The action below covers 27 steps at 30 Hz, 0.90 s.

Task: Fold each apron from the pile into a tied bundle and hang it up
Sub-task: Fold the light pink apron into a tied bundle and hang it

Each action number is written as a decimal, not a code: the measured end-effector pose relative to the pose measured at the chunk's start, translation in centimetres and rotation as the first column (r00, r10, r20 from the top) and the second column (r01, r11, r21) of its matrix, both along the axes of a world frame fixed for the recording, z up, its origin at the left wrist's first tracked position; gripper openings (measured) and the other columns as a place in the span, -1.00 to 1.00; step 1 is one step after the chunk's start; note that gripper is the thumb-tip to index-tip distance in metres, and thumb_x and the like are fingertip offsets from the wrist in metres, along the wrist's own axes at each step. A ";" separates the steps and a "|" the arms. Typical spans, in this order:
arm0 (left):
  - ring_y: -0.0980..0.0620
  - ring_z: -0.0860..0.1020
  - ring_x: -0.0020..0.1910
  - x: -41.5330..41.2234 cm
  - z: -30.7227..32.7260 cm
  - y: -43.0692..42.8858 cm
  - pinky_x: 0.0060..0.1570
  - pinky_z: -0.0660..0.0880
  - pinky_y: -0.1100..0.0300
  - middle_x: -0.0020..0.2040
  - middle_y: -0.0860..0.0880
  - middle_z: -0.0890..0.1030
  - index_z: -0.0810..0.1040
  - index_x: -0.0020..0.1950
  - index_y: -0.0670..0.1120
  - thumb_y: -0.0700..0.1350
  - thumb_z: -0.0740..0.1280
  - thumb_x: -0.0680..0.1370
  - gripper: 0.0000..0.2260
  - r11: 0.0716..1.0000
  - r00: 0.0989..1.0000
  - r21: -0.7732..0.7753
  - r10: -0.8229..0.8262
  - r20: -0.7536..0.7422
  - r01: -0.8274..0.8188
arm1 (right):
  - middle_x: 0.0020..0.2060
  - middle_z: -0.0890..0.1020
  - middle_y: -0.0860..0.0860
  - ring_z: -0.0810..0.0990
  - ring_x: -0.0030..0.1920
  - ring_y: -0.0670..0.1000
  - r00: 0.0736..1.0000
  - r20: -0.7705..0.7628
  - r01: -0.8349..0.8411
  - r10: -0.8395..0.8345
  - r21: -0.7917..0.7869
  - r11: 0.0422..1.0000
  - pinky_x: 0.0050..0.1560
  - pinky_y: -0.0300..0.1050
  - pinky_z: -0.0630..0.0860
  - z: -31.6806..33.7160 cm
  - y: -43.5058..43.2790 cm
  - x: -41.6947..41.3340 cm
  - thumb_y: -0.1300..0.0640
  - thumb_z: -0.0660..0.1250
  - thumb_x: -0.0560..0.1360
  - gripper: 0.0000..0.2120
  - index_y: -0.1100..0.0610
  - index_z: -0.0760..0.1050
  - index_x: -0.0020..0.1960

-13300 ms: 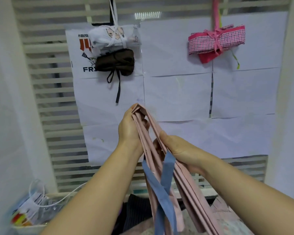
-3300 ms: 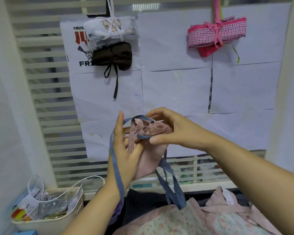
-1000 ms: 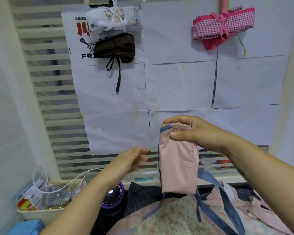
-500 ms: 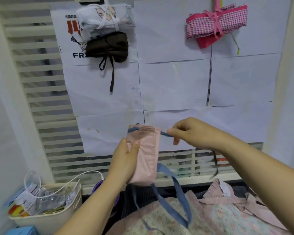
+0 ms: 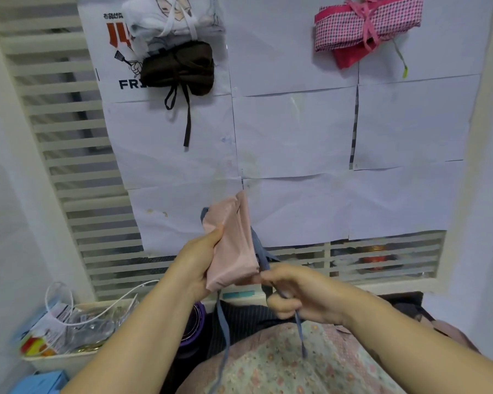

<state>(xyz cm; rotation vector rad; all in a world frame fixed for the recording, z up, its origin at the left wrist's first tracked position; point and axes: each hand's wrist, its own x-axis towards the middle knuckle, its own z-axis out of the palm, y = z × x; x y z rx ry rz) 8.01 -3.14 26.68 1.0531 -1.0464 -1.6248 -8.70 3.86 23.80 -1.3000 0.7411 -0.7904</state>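
My left hand point(image 5: 195, 265) grips a folded pink apron bundle point(image 5: 234, 240), held upright in front of the papered wall. My right hand point(image 5: 299, 295) is curled round its blue-grey strap point(image 5: 264, 260) just below the bundle's lower right corner. One strap end hangs down past my right fist, another dangles under the bundle. On the wall hang three tied bundles: a white one point(image 5: 168, 18), a dark brown one point(image 5: 180, 69) under it, and a pink checked one point(image 5: 365, 24) at the upper right. A floral apron point(image 5: 282, 362) lies on the pile below.
A white basket point(image 5: 69, 331) of packets and a cable stands at the lower left, a blue box point(image 5: 37, 382) beneath it. A purple round object point(image 5: 195, 322) sits beside a dark striped cloth point(image 5: 239, 319). Louvred slats point(image 5: 63, 137) cover the window behind the paper sheets.
My right hand has dropped from the bundle's top to below its lower right corner, drawing the blue strap down. My left hand keeps its hold on the bundle, which now tilts slightly.
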 end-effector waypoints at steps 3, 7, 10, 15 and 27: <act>-0.18 0.63 -0.01 0.3 -0.7 0.0 -0.12 0.56 0.00 0.07 -0.25 0.65 0.53 0.23 -0.26 0.00 0.28 0.57 -0.62 0.996 0.997 0.043 -0.072 -0.018 0.073 | -0.28 0.55 -0.14 0.15 -0.53 -0.16 0.970 0.233 0.070 -0.062 -0.023 0.997 -0.39 -0.27 0.10 0.0 -0.6 -0.2 -0.16 0.45 0.37 -0.65 0.05 0.57 0.02; -0.23 0.60 0.12 0.3 -0.9 0.5 0.23 0.45 -0.19 0.10 -0.25 0.64 0.50 0.26 -0.27 -0.02 0.30 0.55 -0.60 0.993 0.994 -0.033 -0.112 -0.008 0.111 | -0.55 0.45 -0.09 0.18 -0.57 -0.14 0.887 0.169 0.444 -0.430 -0.049 0.895 -0.45 -0.26 0.09 1.6 -1.1 -0.2 0.02 0.21 0.56 -0.74 0.19 0.56 0.02; -0.20 0.58 0.15 0.1 -1.0 1.1 0.27 0.43 -0.11 0.14 -0.25 0.62 0.52 0.25 -0.28 -0.04 0.30 0.56 -0.62 0.986 0.986 0.000 -0.164 -0.035 0.164 | -0.55 0.48 -0.12 0.23 -0.54 -0.15 0.860 0.034 0.500 -0.509 -0.247 0.830 -0.45 -0.29 0.14 2.1 -1.2 -0.4 0.07 0.13 0.64 -0.67 0.14 0.57 -0.18; -0.07 0.68 -0.11 -1.2 -0.6 2.9 -0.08 0.62 0.15 -0.03 -0.25 0.66 0.61 0.09 -0.31 -0.13 0.20 0.63 -0.71 0.963 0.961 0.044 -0.259 -0.100 0.264 | -0.32 0.64 0.02 0.47 -0.27 -0.05 0.884 -0.125 0.347 -0.450 -0.467 0.813 -0.09 -0.16 0.38 1.9 -1.5 -1.4 -0.18 0.20 0.55 -0.60 -0.01 0.65 -0.27; 0.01 0.51 -0.62 -1.4 -0.5 3.1 -0.65 0.39 0.32 -0.48 -0.12 0.57 0.54 -0.15 -0.22 -0.15 0.15 0.63 -0.74 0.975 0.969 0.131 -0.155 -0.195 0.182 | -0.46 0.48 -0.25 0.41 -0.42 -0.28 0.764 -0.435 0.186 -0.477 -0.559 0.808 -0.28 -0.38 0.31 1.5 -1.2 -1.9 0.15 0.27 0.56 -0.90 0.11 0.55 -0.05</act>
